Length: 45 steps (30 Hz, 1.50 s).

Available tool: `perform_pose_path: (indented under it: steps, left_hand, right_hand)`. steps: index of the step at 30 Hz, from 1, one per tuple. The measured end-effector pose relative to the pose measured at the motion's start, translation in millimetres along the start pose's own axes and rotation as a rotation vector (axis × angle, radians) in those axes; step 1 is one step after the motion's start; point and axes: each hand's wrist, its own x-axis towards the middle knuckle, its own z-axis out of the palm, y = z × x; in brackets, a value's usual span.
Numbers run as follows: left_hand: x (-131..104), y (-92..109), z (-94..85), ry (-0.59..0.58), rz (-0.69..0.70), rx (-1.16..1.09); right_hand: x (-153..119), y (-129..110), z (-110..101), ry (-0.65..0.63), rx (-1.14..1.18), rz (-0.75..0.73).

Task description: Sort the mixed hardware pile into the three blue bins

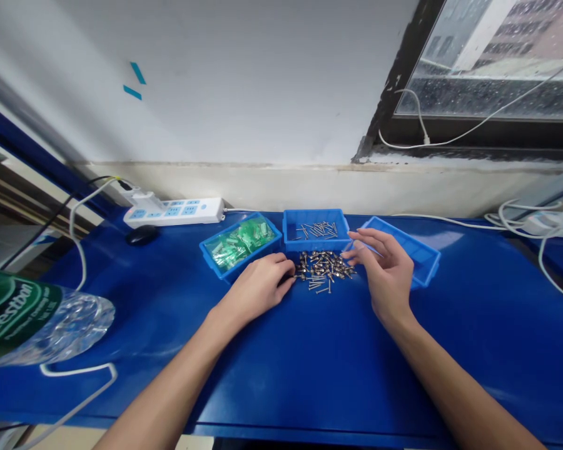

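Note:
A loose pile of metal screws (326, 265) lies on the blue table, some thin and silvery, others with thicker, darker heads. At its left edge rests my left hand (259, 284), its fingers bent and the thumb a little apart from them; I make out nothing held. My right hand (389, 272) hovers at the pile's right side with fingers spread and nothing visible in them. Behind the pile, a blue bin (316, 242) holds several thin screws. Another blue bin (220, 273) on the left contains green-and-clear packets (244, 240). The right blue bin (417, 250) is partly behind my right hand.
A white power strip (178, 211) and a black mouse (141, 235) sit at the back left. A large water bottle (47, 315) is at the left, near a white cable (82, 370). More cables (511, 219) lie at the back right, below the window.

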Motion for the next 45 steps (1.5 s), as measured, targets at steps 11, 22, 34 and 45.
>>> perform_pose_path:
  steps: [11,22,34,45]
  left_hand:
    - [1.4,11.3,-13.0,0.142,-0.003,-0.353]
    - [2.7,23.1,-14.2,0.076,0.008,-0.552]
    - [0.7,10.5,3.4,0.034,0.127,-0.106]
    - [1.3,8.8,5.4,0.041,0.11,-0.085]
  right_hand:
    - [-5.9,-3.6,2.1,-0.439,-0.219,-0.101]
    - [-3.2,-10.9,-2.6,-0.782,0.053,0.248]
    - [6.4,-0.1,-6.2,0.019,0.07,0.04]
    - [2.9,-3.7,-2.8,-0.067,0.023,0.033]
